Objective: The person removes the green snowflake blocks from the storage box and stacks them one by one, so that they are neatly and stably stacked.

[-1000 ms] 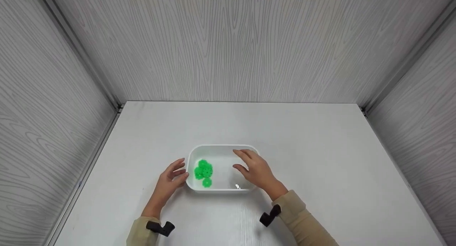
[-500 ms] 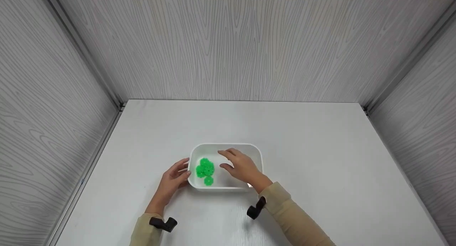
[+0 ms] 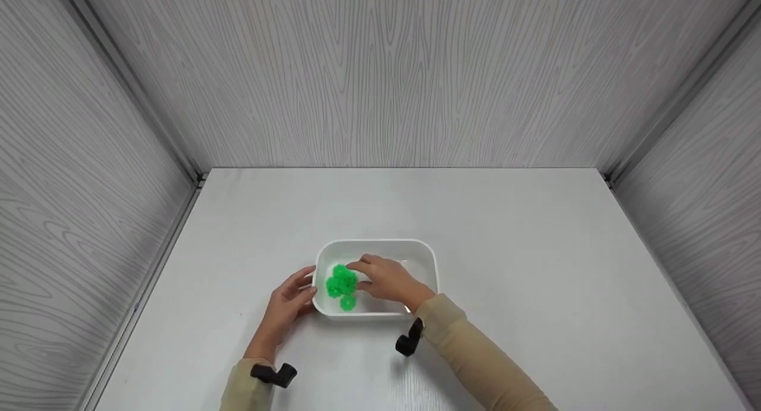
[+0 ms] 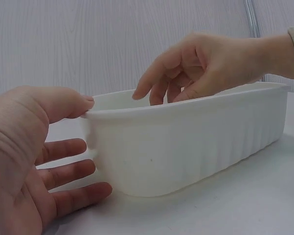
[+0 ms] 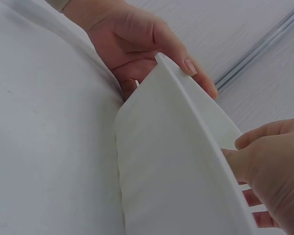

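Observation:
A white plastic tub [image 3: 380, 316] sits on the table, with several small green flower-shaped discs [image 3: 341, 283] heaped in its left part. My left hand [image 3: 286, 307] is at the tub's left end. In the left wrist view, its thumb rests on the rim and its fairly straight fingers lie along the outer end wall. My right hand [image 3: 386, 280] reaches down inside the tub, fingertips at the right side of the green heap, thumb and index apart. The tub's wall hides the green discs and part of the right fingers from both wrist views.
The white table [image 3: 523, 250] extends around the tub. Grey wood-grain panels [image 3: 380, 72] stand at the back and on both sides. Black camera mounts [image 3: 410, 338] sit on both sleeved wrists.
My right hand has moved left and down inside the tub, from its right end to the green discs. My left hand has come onto the tub's left end and stays there.

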Action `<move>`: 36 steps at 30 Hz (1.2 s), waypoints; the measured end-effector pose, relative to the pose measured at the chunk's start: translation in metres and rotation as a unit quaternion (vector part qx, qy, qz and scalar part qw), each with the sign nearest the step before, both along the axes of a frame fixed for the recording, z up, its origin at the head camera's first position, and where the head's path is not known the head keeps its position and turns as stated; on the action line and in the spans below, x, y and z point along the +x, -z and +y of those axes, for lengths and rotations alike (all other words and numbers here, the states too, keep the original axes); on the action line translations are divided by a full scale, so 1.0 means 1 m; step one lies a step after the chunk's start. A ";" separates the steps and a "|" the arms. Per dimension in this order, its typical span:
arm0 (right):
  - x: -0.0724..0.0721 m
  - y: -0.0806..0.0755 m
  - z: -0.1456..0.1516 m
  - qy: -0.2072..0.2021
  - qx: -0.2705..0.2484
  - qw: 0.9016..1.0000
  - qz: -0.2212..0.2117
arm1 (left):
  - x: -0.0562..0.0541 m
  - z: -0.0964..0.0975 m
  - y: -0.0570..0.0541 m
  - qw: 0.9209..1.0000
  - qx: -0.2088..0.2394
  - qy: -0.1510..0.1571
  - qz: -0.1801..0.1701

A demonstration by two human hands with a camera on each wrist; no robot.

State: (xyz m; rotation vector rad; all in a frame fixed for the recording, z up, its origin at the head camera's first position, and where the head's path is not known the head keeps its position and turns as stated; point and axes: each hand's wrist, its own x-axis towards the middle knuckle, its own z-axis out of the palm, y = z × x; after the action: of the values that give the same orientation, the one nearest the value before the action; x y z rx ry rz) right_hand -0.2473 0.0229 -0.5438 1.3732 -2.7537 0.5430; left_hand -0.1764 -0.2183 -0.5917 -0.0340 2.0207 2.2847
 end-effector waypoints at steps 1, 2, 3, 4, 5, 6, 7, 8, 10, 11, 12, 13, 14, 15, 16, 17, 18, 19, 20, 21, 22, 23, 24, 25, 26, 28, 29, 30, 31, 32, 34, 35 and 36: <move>-0.001 0.000 -0.002 0.004 0.008 1.000 -0.015 | 0.000 0.000 0.000 1.000 -0.001 -0.001 0.002; -0.002 -0.001 -0.003 0.007 0.015 0.999 -0.027 | 0.000 0.000 0.001 1.000 -0.001 -0.002 0.004; -0.002 -0.001 -0.005 0.010 0.022 0.999 -0.037 | 0.001 0.000 0.001 1.000 -0.001 -0.004 0.005; -0.003 -0.001 -0.006 0.012 0.029 0.999 -0.043 | 0.001 0.001 0.002 1.000 -0.001 -0.004 0.006; -0.004 0.000 -0.008 0.014 0.036 0.998 -0.049 | 0.001 0.001 0.002 1.000 -0.001 -0.005 0.005; -0.004 0.001 -0.009 0.015 0.041 0.998 -0.055 | 0.001 0.001 0.003 1.000 -0.001 -0.006 0.004; -0.005 0.002 -0.010 0.015 0.046 0.997 -0.059 | 0.001 0.001 0.003 1.000 -0.001 -0.006 0.003; -0.006 0.003 -0.012 0.015 0.052 0.997 -0.061 | 0.002 0.001 0.003 1.000 0.000 -0.005 0.002; -0.006 0.004 -0.014 0.015 0.059 0.996 -0.068 | 0.002 0.001 0.003 1.000 0.000 -0.003 -0.002; -0.007 0.005 -0.015 0.015 0.060 0.996 -0.071 | 0.002 0.001 0.003 1.000 0.002 -0.002 -0.002; -0.007 0.006 -0.016 0.012 0.059 0.996 -0.072 | 0.002 0.001 0.002 1.000 0.002 -0.001 -0.003; -0.007 0.006 -0.017 0.010 0.060 0.996 -0.073 | 0.002 0.001 0.001 1.000 0.003 -0.001 -0.002; -0.007 0.006 -0.018 0.008 0.059 0.996 -0.073 | 0.003 0.001 0.000 1.000 0.005 0.001 0.000; -0.008 0.006 -0.019 0.006 0.059 0.996 -0.072 | 0.003 0.001 -0.001 1.000 0.006 0.002 0.001; -0.008 0.007 -0.020 0.004 0.061 0.996 -0.070 | 0.004 0.002 -0.004 1.000 0.005 0.004 0.005; -0.009 0.007 -0.020 0.003 0.062 0.996 -0.069 | 0.005 0.002 -0.007 1.000 0.003 0.005 0.008; -0.009 0.008 -0.021 0.002 0.064 0.996 -0.068 | 0.006 0.003 -0.010 1.000 0.001 0.007 0.010; -0.010 0.008 -0.021 0.003 0.067 0.995 -0.069 | 0.007 0.003 -0.012 1.000 0.000 0.010 0.012; -0.010 0.009 -0.022 0.003 0.069 0.995 -0.070 | 0.009 0.004 -0.015 1.000 -0.002 0.011 0.014; -0.010 0.009 -0.022 0.005 0.071 0.995 -0.072 | 0.010 0.004 -0.018 1.000 -0.005 0.012 0.014; -0.011 0.009 -0.022 0.006 0.073 0.995 -0.074 | 0.011 0.005 -0.020 1.000 -0.007 0.013 0.017; -0.011 0.009 -0.023 0.006 0.074 0.995 -0.074 | 0.011 0.006 -0.020 1.000 -0.007 0.012 0.016; -0.011 0.009 -0.023 0.007 0.076 0.994 -0.076 | 0.011 0.006 -0.020 1.000 -0.008 0.011 0.018; -0.011 0.009 -0.023 0.007 0.079 0.994 -0.078 | 0.011 0.006 -0.019 1.000 -0.008 0.010 0.019; -0.011 0.010 -0.023 0.006 0.080 0.994 -0.080 | 0.010 0.006 -0.017 1.000 -0.008 0.010 0.020; -0.011 0.011 -0.023 0.005 0.087 0.993 -0.081 | 0.009 0.005 -0.012 1.000 -0.006 0.007 0.019; -0.011 0.011 -0.024 0.004 0.089 0.993 -0.082 | 0.007 0.004 -0.008 1.000 -0.006 0.006 0.017; -0.011 0.012 -0.024 0.004 0.092 0.992 -0.084 | 0.006 0.003 -0.005 1.000 -0.007 0.004 0.016; -0.011 0.012 -0.024 0.004 0.094 0.992 -0.083 | 0.005 0.003 -0.001 1.000 -0.009 0.002 0.015; -0.010 0.011 -0.024 0.004 0.095 0.992 -0.081 | 0.004 0.002 0.001 1.000 -0.011 0.000 0.014; -0.010 0.010 -0.023 0.004 0.097 0.992 -0.078 | 0.003 0.002 0.005 1.000 -0.018 -0.005 0.018; -0.010 0.010 -0.024 0.004 0.097 0.992 -0.076 | 0.003 0.002 0.005 1.000 -0.021 -0.007 0.020; -0.010 0.009 -0.024 0.003 0.099 0.992 -0.073 | 0.003 0.002 0.006 0.999 -0.023 -0.008 0.023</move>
State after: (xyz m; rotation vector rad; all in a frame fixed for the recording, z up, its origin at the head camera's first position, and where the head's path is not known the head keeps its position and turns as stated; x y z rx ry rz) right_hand -0.2577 -0.0007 -0.5532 1.4136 -3.0009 0.3941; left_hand -0.1733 -0.2164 -0.5972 -0.0010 2.1039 2.2692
